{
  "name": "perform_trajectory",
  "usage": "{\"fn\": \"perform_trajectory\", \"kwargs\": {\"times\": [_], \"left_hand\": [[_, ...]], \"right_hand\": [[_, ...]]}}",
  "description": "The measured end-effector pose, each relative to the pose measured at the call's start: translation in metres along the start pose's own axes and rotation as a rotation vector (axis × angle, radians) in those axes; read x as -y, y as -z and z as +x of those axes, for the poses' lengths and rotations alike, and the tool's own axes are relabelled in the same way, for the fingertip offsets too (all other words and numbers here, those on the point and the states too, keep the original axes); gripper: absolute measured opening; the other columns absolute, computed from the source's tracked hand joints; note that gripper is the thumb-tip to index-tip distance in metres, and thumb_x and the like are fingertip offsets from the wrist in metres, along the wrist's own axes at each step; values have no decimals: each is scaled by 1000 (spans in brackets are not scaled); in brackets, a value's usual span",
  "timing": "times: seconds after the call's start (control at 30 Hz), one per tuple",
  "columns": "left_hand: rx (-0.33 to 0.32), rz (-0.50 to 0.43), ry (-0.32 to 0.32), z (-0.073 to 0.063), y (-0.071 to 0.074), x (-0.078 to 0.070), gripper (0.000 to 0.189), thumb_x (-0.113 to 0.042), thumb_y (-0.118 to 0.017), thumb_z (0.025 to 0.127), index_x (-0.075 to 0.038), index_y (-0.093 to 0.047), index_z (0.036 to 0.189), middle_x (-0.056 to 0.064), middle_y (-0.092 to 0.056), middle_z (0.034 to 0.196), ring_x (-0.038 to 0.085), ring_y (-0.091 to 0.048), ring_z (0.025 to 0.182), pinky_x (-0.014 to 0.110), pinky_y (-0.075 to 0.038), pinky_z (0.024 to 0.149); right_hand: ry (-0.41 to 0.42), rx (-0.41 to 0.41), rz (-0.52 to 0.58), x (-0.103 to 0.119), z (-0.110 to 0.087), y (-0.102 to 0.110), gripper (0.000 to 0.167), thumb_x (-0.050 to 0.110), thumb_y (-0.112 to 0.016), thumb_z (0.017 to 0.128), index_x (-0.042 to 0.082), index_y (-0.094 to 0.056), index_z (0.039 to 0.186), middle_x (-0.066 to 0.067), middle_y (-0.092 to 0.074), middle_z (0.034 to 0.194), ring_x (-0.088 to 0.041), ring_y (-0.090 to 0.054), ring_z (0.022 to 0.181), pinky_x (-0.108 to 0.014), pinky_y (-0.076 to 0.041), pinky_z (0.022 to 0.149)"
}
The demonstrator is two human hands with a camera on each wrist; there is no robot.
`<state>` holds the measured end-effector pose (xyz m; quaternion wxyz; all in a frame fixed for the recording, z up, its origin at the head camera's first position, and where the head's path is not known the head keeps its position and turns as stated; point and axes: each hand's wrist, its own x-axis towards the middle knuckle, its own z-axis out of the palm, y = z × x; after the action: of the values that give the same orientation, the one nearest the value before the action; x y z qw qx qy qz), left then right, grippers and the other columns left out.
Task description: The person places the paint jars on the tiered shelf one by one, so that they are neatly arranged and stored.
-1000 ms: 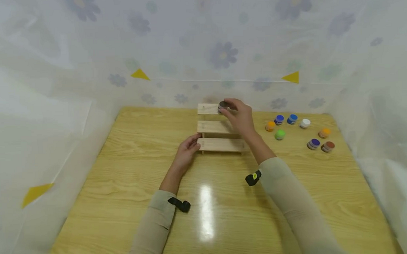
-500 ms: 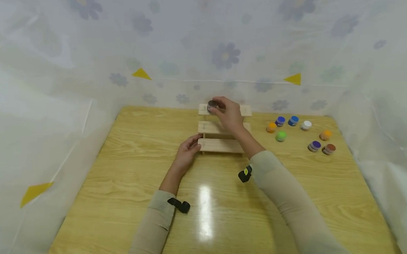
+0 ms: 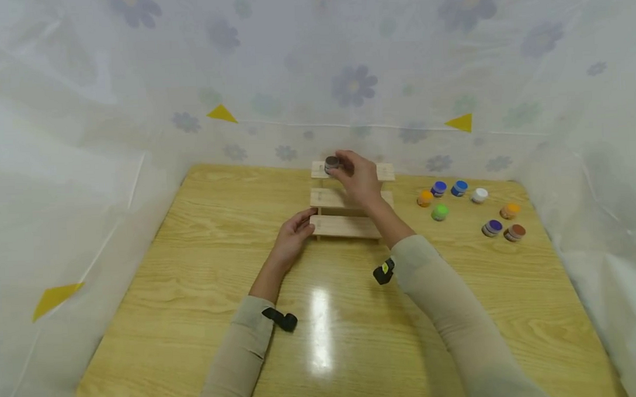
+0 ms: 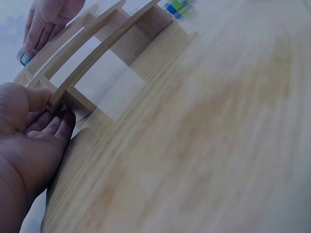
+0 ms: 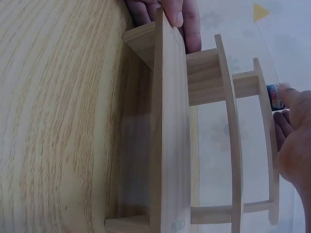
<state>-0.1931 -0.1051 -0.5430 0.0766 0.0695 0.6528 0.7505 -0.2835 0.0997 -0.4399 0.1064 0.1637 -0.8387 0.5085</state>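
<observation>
A three-tier wooden stand (image 3: pixel 345 225) rests on the table, its steps rising toward the back wall. My left hand (image 3: pixel 292 240) grips the left end of its lowest step, thumb on top and fingers underneath, as the left wrist view shows. At the top step, my right hand (image 3: pixel 360 179) pinches a small paint jar (image 3: pixel 331 165) with a dark brown lid between thumb and fingers. The jar stands upright near the left end of that step. In the right wrist view the jar (image 5: pixel 276 97) is right at the top board's surface.
Several more paint jars stand on the table right of the stand, among them a green one (image 3: pixel 440 212), a white one (image 3: pixel 479 196) and a brown one (image 3: pixel 515 233). A flowered sheet (image 3: pixel 292 65) hangs behind the table (image 3: pixel 194 273).
My right hand has carried the dark-lidded jar leftward along the top step, then stayed nearly still over the last half second. The left hand keeps its grip on the stand.
</observation>
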Motion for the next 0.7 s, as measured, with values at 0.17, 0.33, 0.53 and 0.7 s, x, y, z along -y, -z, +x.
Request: {"fn": "perform_trajectory", "kwargs": {"times": [0.17,0.33,0.53,0.7], "left_hand": [[-2,5,3,0,0,0,46,-1,-56,109,2,-50,154,16,-48,161,33,-46,149,42,-41,122],[-8,8,-2,1,-1,0,46,-1,-57,108,2,-51,154,17,-48,161,33,-47,148,41,-43,120],[-4,6,-4,4,-3,2,46,-1,-57,108,1,-52,154,16,-49,160,32,-47,148,40,-43,120],[1,1,-4,5,-6,2,46,1,-56,108,3,-51,153,18,-48,161,33,-47,148,42,-42,120]], "right_hand": [[-33,-11,33,-3,-7,8,47,17,-77,99,6,-65,143,-16,-69,137,-27,-67,127,-37,-56,105],[-27,-24,58,-7,-16,21,45,17,-77,100,6,-66,142,-16,-70,136,-28,-67,126,-38,-57,104],[1,-45,24,-10,-30,40,45,25,-78,99,9,-68,140,-13,-71,135,-26,-70,121,-43,-59,100],[25,-68,42,-14,-42,54,47,23,-81,97,7,-69,138,-15,-71,133,-30,-69,122,-46,-56,106]]}}
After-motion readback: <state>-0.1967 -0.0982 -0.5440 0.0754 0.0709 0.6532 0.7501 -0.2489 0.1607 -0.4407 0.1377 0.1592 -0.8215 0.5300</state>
